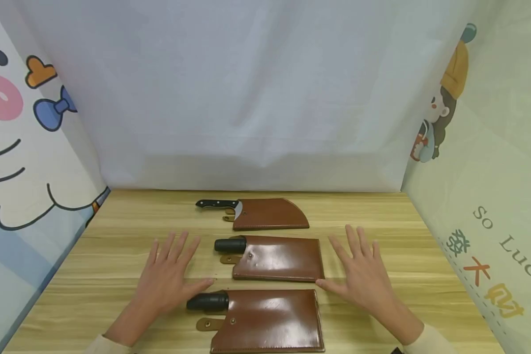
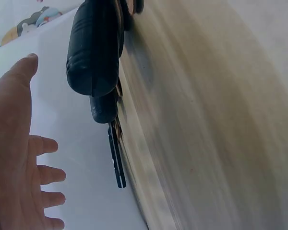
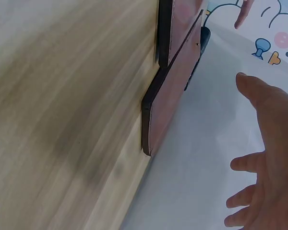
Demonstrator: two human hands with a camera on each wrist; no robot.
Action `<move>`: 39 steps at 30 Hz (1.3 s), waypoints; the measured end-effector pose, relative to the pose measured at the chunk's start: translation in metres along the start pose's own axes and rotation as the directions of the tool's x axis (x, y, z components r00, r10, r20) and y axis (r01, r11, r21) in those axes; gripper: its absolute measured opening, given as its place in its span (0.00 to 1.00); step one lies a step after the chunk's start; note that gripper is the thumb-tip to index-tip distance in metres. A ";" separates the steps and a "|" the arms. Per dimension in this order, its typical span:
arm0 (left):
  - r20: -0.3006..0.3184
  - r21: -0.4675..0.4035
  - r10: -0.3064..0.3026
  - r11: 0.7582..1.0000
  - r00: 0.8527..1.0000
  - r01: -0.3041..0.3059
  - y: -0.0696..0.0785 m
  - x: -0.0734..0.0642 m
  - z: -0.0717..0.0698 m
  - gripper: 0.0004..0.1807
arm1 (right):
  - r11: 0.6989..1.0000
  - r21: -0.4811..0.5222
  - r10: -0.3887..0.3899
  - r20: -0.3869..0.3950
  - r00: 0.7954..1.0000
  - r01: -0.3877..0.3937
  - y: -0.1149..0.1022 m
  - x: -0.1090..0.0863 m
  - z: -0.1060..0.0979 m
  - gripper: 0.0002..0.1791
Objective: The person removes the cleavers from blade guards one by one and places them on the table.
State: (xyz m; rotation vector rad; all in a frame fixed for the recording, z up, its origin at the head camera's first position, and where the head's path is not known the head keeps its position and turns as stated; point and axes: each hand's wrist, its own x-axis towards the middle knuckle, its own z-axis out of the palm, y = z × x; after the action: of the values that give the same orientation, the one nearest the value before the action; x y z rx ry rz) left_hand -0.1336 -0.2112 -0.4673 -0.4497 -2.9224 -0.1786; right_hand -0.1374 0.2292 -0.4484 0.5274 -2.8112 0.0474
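Observation:
Three knives in brown leather sheaths lie in a column on the table, handles to the left. The far cleaver (image 1: 217,203) shows a riveted black handle and a sliver of blade outside its rounded sheath (image 1: 272,214). Thick black handles stick out of the middle sheath (image 1: 285,258) and the near sheath (image 1: 270,319); their blades are hidden. My left hand (image 1: 165,278), fingers spread and nothing in it, is held left of the middle and near handles (image 2: 92,52). My right hand (image 1: 365,275), likewise spread and holding nothing, is at the right ends of those sheaths.
The knives lie on a light wood-grain table (image 1: 380,211). A white cloth (image 1: 256,98) hangs behind it. Printed cartoon panels stand along both sides, with a blue bow (image 1: 53,110) on the left and lettering (image 1: 482,270) on the right.

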 end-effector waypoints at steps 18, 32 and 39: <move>0.075 -0.100 0.194 0.977 0.978 -0.186 0.006 -0.034 -0.006 0.49 | 0.982 0.154 -0.114 0.044 0.993 0.106 -0.022 -0.028 -0.001 0.54; 0.161 -0.306 0.217 0.938 0.963 -0.160 0.009 -0.036 0.006 0.43 | 0.946 0.281 -0.218 0.194 0.957 0.158 -0.049 -0.044 0.011 0.55; 0.181 -0.344 0.244 0.923 0.953 -0.171 0.011 -0.036 0.013 0.41 | 0.932 0.302 -0.273 0.223 0.936 0.200 -0.057 -0.046 0.018 0.59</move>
State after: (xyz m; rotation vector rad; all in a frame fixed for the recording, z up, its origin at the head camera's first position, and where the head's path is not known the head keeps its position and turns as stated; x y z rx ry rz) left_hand -0.0987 -0.2092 -0.4856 -0.8813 -3.0349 -0.6253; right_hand -0.0804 0.1910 -0.4797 1.0073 -2.9878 0.3482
